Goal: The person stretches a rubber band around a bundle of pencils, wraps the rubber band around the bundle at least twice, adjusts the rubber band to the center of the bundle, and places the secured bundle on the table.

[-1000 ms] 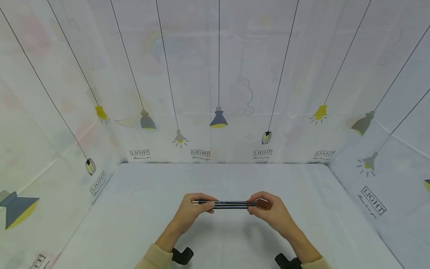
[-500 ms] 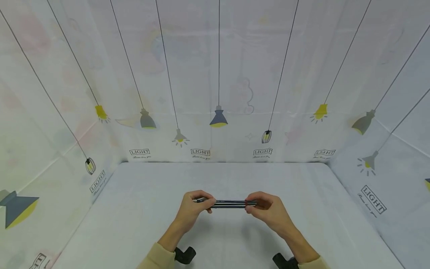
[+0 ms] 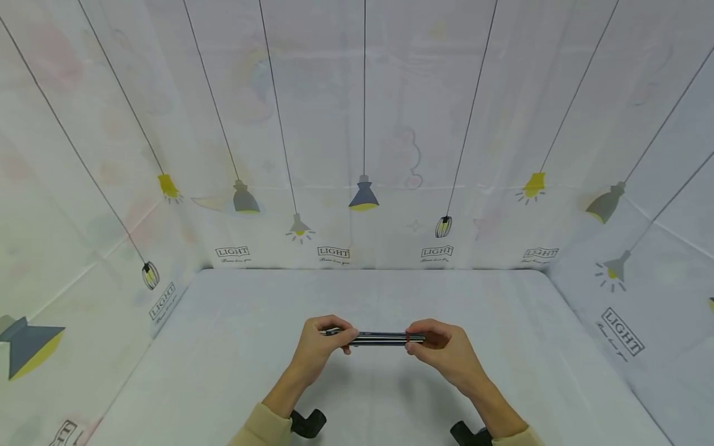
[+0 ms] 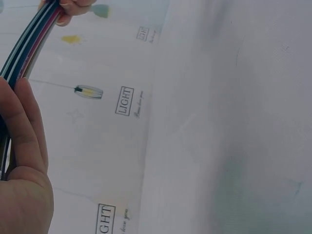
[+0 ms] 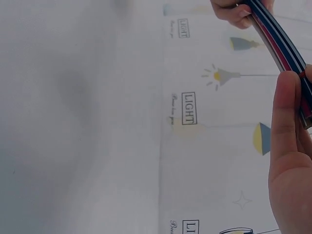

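Observation:
Side by side, a bundle of pencils (image 3: pixel 382 339) is held level above the white table between both hands. Dark blue, white-striped and pinkish-red shafts show in the wrist views. My left hand (image 3: pixel 313 348) pinches the left end, thumb in front and fingers behind. At the other end my right hand (image 3: pixel 453 354) grips the bundle between thumb and fingers, right at a thin red band (image 5: pixel 302 74) that looks like a rubber band. The tips at the right end stick out slightly past that band. Parts of both ends are hidden by the fingers.
White cloth covers the table (image 3: pixel 368 297). Behind and to both sides stand white curtain walls (image 3: pixel 312 124) printed with hanging lamps. Black wrist mounts (image 3: pixel 308 424) show below the hands, beside beige sleeves (image 3: pixel 262 427).
My right hand and the red band have shifted slightly left, toward my left hand. The bundle has turned a little, and both hands keep their hold.

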